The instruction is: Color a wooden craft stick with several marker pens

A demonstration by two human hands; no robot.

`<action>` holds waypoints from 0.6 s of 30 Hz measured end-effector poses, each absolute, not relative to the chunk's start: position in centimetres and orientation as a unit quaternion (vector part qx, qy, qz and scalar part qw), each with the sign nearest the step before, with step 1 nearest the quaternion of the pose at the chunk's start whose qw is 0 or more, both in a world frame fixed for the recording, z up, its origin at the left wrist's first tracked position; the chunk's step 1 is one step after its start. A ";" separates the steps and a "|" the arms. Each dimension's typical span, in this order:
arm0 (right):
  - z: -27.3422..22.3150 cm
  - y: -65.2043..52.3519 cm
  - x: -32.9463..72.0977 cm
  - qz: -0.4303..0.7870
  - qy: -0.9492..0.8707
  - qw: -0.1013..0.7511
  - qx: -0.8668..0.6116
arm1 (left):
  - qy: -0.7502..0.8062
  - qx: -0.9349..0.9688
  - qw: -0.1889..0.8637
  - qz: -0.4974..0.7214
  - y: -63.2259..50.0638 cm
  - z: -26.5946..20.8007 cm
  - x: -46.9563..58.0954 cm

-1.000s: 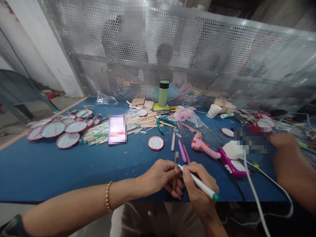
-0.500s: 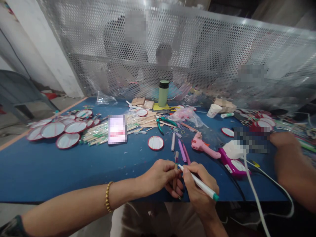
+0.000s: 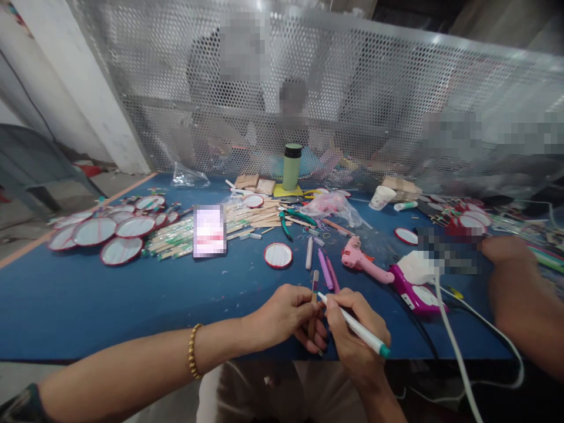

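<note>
Carefully now — the left hand (image 3: 282,317) pinches the wooden stick (image 3: 314,305) upright above the blue table (image 3: 110,305) edge; the right hand (image 3: 352,335), fingers closed around the marker (image 3: 355,326), should keep its tip light — steady strokes.

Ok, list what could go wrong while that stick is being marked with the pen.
1. The left hand pinches the thin wooden stick in the air, so the white pen in the right hand may skid and ink the fingers.
2. The glue gun lies close by, its white cable trailing past the right forearm; a snag could drag it.
3. A co-worker's arm works nearby and could jog the pen.
</note>
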State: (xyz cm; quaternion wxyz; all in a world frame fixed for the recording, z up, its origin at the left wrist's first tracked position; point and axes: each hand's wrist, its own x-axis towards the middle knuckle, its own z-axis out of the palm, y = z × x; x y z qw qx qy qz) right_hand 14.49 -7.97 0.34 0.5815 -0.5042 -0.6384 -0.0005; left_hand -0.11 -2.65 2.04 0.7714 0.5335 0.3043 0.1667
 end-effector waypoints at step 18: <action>0.5 -8.2 14.3 -0.017 -0.636 0.579 -0.509 | 0.305 0.531 0.774 0.161 -2.6 2.1 -0.1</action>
